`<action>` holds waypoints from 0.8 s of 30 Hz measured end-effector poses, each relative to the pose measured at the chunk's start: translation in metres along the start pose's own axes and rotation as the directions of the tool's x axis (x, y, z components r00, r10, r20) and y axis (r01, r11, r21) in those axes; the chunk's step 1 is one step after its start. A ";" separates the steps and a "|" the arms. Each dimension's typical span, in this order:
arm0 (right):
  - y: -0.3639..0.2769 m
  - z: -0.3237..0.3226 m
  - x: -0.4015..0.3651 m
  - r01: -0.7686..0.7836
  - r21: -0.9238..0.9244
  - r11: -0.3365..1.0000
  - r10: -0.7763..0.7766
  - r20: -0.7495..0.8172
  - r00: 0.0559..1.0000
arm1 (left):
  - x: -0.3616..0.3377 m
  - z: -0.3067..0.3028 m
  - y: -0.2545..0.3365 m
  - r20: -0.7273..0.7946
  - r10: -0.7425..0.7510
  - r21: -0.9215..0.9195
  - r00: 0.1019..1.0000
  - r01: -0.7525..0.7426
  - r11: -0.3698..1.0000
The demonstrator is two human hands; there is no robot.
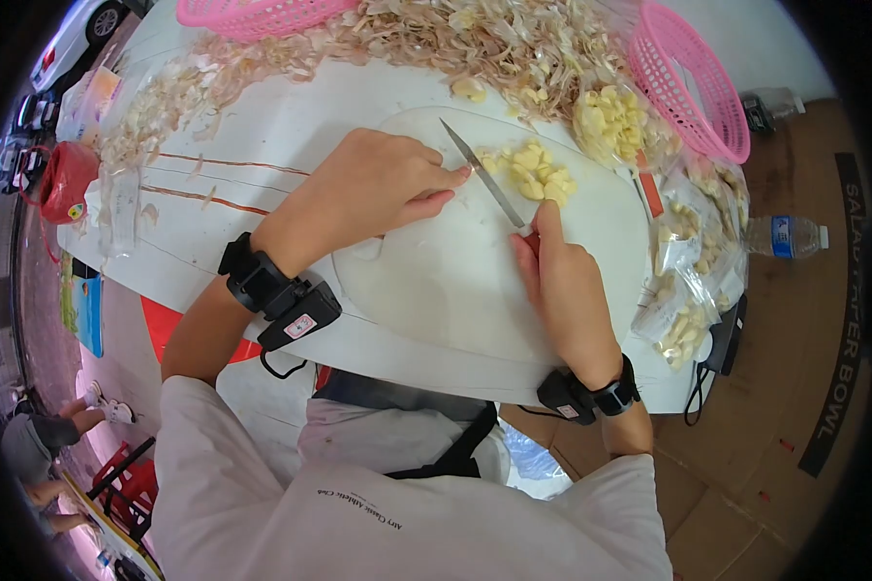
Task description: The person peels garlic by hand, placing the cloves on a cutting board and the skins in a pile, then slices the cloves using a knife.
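Observation:
My right hand grips the handle of a small knife, its blade pointing up and to the left over the white cutting board. My left hand is near the blade, index fingertip beside or touching it. Its index finger and thumb are apart, nothing shows between them, and the other fingers are partly hidden. Just right of the blade, a small heap of peeled garlic cloves, some seemingly cut, lies on the board. A plastic bag of peeled garlic sits at the board's upper right.
Garlic skins are piled along the table's far side, between two pink baskets. Bags of garlic lie along the right edge, with a water bottle beyond. A red bag is at far left. Another person's legs show at lower left.

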State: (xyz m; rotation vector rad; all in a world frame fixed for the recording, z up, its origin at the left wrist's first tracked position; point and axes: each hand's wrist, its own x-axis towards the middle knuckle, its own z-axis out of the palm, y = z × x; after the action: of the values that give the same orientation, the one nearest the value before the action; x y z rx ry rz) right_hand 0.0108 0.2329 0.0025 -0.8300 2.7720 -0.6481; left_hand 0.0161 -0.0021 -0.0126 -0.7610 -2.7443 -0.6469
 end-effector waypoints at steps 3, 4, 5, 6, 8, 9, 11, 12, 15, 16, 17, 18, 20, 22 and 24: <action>0.001 0.000 0.000 0.044 0.015 0.999 -0.044 -0.013 0.999 | 0.001 0.000 0.000 0.002 0.017 0.020 1.000 -0.017 1.000; 0.002 0.000 0.000 0.043 0.015 0.999 -0.043 -0.015 0.999 | 0.001 -0.001 0.000 0.002 0.018 0.020 1.000 -0.019 1.000; 0.003 0.000 0.001 0.048 0.014 0.999 -0.048 -0.008 0.999 | 0.001 -0.001 0.001 0.000 0.007 0.005 1.000 -0.007 1.000; 0.004 0.000 0.001 0.053 0.014 0.998 -0.053 -0.001 0.999 | 0.001 -0.002 0.002 -0.002 -0.005 -0.009 1.000 0.005 1.000; 0.005 0.000 0.000 0.057 -0.005 0.998 -0.057 0.007 0.998 | 0.001 -0.002 0.002 0.006 -0.012 -0.009 1.000 0.012 1.000; 0.005 -0.001 0.000 0.062 -0.024 0.998 -0.062 0.016 0.998 | 0.001 -0.003 0.002 0.013 -0.020 -0.009 1.000 0.020 1.000; 0.005 -0.003 0.001 0.053 0.027 0.998 -0.053 0.011 0.999 | 0.001 -0.003 0.002 0.030 -0.022 0.006 0.999 0.021 1.000; 0.005 -0.004 0.001 0.044 0.074 0.996 -0.045 0.012 0.999 | 0.001 -0.003 0.002 0.043 -0.027 0.016 0.999 0.026 1.000; 0.005 -0.007 0.001 0.021 0.145 0.989 -0.019 -0.018 1.000 | 0.000 -0.002 0.002 0.030 -0.031 0.011 0.999 0.031 0.999; 0.005 -0.008 0.002 0.024 0.144 0.989 -0.022 -0.016 1.000 | 0.000 -0.002 0.001 0.027 -0.034 0.012 0.999 0.033 0.999; 0.004 -0.009 0.002 0.020 0.142 0.990 -0.019 -0.013 1.000 | 0.000 -0.002 0.001 0.025 -0.023 0.018 0.999 0.023 1.000; 0.004 -0.009 0.001 0.016 0.140 0.990 -0.015 -0.011 1.000 | -0.001 -0.002 0.001 0.024 -0.012 0.026 1.000 0.012 1.000; 0.004 -0.009 0.001 0.025 0.135 0.990 -0.024 -0.009 1.000 | -0.001 -0.002 0.002 0.026 -0.021 0.026 0.999 0.021 0.999; 0.005 -0.008 0.001 0.034 0.130 0.991 -0.033 -0.008 0.999 | -0.001 -0.001 0.002 0.028 -0.029 0.028 0.999 0.028 0.999; 0.004 -0.008 0.000 0.049 0.128 0.990 -0.049 -0.009 0.999 | -0.001 -0.001 0.001 0.015 -0.019 0.019 1.000 0.018 1.000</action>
State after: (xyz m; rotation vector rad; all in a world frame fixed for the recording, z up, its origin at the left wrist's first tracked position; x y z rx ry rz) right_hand 0.0063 0.2387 0.0077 -0.8724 2.6888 -0.8292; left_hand 0.0178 -0.0025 -0.0121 -0.7403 -2.7704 -0.6201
